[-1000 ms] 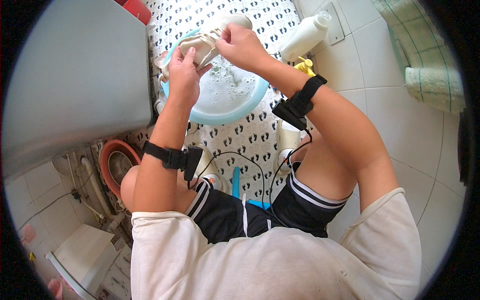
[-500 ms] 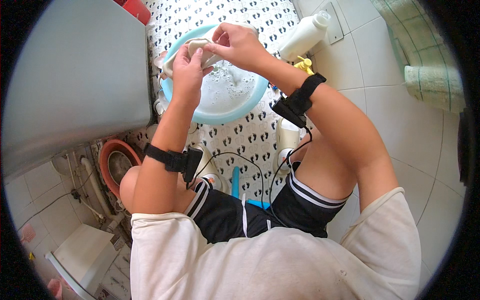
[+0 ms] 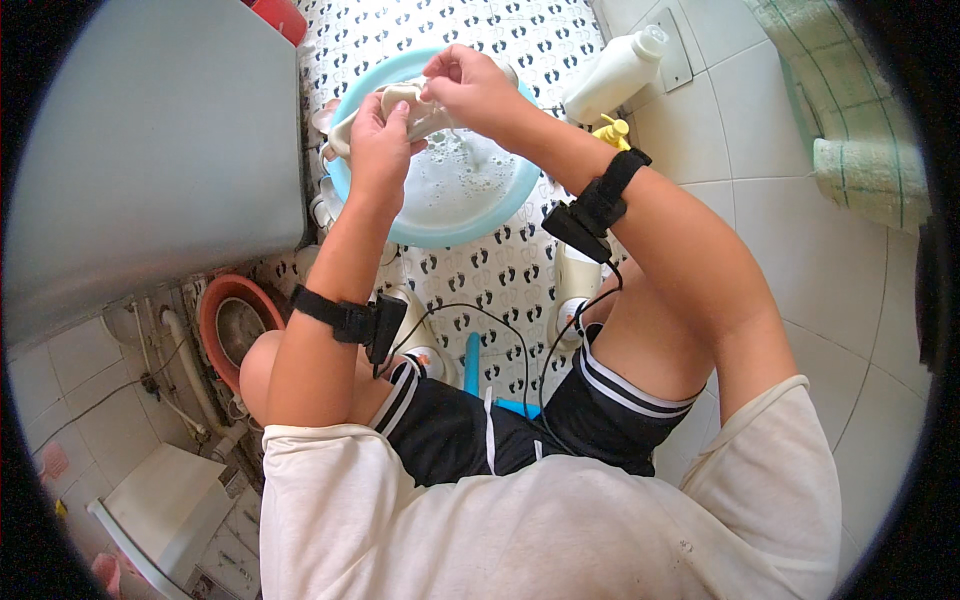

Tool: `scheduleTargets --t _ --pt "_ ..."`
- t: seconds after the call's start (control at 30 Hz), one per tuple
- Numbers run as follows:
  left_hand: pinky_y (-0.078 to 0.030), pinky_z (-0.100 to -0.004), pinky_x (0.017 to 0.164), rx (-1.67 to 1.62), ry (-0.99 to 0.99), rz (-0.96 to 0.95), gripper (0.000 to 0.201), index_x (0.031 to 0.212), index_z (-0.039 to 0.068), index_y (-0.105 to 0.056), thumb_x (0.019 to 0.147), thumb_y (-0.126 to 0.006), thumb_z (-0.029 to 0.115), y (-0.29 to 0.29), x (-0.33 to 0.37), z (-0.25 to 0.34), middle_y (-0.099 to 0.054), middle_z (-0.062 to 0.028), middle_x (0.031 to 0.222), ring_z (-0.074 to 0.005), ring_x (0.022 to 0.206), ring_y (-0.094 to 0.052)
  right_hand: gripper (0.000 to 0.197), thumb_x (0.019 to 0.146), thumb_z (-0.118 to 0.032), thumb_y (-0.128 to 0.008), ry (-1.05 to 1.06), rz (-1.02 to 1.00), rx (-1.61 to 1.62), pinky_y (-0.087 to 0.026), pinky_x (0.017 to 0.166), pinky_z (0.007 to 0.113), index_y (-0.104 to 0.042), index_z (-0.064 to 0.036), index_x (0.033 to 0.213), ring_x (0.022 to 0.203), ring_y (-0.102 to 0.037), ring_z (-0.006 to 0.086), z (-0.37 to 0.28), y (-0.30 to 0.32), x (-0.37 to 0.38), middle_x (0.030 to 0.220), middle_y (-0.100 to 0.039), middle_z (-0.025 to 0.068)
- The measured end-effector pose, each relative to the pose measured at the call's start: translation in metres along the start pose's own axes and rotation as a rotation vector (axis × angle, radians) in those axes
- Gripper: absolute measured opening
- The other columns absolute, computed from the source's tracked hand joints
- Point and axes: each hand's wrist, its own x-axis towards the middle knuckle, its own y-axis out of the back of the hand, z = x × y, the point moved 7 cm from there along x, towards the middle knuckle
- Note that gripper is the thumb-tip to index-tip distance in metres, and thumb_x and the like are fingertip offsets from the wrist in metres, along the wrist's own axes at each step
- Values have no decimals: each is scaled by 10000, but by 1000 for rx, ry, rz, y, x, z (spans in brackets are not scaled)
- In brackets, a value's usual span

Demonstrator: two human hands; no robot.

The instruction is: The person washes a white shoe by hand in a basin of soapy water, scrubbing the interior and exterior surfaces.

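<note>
Over a light-blue basin (image 3: 440, 238) of foamy water (image 3: 465, 185), both my hands work on an off-white cloth (image 3: 403, 95) with folded edges. My left hand (image 3: 380, 145) grips it from the left, thumb on top. From the right, my right hand (image 3: 470, 90) has its fingers bent and pinched at the cloth's upper part. Part of the fabric hangs down between the hands above the suds, and my fingers hide some of it. Whether it is a garment, and of which kind, I cannot make out.
A white bottle (image 3: 615, 78) and a yellow pump top (image 3: 610, 132) stand right of the basin. A grey appliance-like panel (image 3: 160, 140) flanks the left. Below it are a reddish-brown tub (image 3: 212, 318) and pipes. A checked green towel (image 3: 870, 180) hangs at the right.
My right hand has shifted slightly at the cloth, and its fingertips have drawn a little away from my left thumb. The left hand keeps its hold.
</note>
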Motion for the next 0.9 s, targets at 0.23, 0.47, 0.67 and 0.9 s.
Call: scheduleTargets --t 0.23,0.47,0.67,0.9 --pt "-625 -342 750 -114 67 72 256 1261 33 -498 1024 -483 129 12 5 -5 -586 -107 1171 -200 989 -644 243 888 -150 -598 -25 101 454 -544 705 287 -629 17 1063 788 -696 182 -18 37 9 914 -674 115" --pt "-633 -382 781 -195 47 140 287 1289 23 -446 1027 -476 134 35 13 -6 -530 -141 1240 -256 1036 -631 255 889 -159 -635 -75 302 240 -543 645 278 -640 43 1045 770 -707 185 -11 65 -3 884 -695 139" --pt "-563 -553 920 -277 -3 157 272 1279 20 -441 1033 -453 135 37 16 5 -516 -196 1268 -363 1146 -578 259 867 -172 -660 -132 366 20 -523 625 275 -676 31 1027 676 -659 163 2 92 -9 887 -702 133" --pt "-574 -525 879 -325 7 209 219 1234 49 -456 1030 -457 129 45 10 13 -527 -162 1253 -337 1107 -591 361 817 -272 -706 -393 -70 -338 -557 649 323 -731 12 1039 717 -688 210 24 56 -36 874 -724 152"
